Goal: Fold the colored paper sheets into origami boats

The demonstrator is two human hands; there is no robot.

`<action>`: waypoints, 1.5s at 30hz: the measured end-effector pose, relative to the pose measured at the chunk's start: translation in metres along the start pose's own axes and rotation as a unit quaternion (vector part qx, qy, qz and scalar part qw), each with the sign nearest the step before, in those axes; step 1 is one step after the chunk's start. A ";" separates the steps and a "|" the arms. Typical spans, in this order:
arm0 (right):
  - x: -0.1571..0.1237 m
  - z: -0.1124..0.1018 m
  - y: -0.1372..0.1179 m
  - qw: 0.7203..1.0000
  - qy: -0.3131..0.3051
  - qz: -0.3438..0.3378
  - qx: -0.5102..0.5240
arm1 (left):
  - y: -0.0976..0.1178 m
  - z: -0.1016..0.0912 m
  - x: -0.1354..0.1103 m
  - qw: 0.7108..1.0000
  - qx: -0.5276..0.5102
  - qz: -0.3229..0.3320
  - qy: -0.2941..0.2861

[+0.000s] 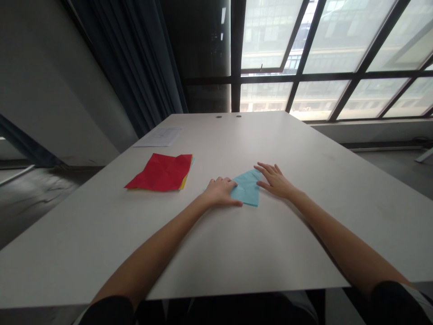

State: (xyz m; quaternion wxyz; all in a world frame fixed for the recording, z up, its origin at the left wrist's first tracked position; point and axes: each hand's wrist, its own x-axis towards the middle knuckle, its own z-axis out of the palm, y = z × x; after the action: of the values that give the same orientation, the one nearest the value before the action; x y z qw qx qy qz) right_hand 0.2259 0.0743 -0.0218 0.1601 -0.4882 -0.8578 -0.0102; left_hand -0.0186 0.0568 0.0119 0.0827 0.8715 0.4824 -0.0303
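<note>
A light blue sheet of paper, folded and creased, lies flat on the white table between my hands. My left hand rests over its left part, fingers spread and thumb pointing right along the near edge; that side of the paper is partly hidden. At the upper right edge of the paper is my right hand, its fingers stretched out and apart, fingertips touching or just over the paper's corner. Neither hand is closed round anything.
To the left lies a stack of creased paper, with a red sheet on top and yellow and blue edges showing beneath. Beyond it is a printed white sheet. The white table reaches toward windows and a dark blue curtain.
</note>
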 end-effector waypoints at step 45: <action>-0.001 0.003 -0.001 0.993 -0.031 -0.081 0.081 | -0.060 0.017 0.015 0.951 -0.153 -0.181 0.197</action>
State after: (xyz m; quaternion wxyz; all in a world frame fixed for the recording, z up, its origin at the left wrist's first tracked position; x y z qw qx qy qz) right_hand 0.2250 0.0731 -0.0253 0.1706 -0.4031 -0.8970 0.0615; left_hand -0.0607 0.0977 -0.0140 0.1114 0.7354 0.6373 0.2015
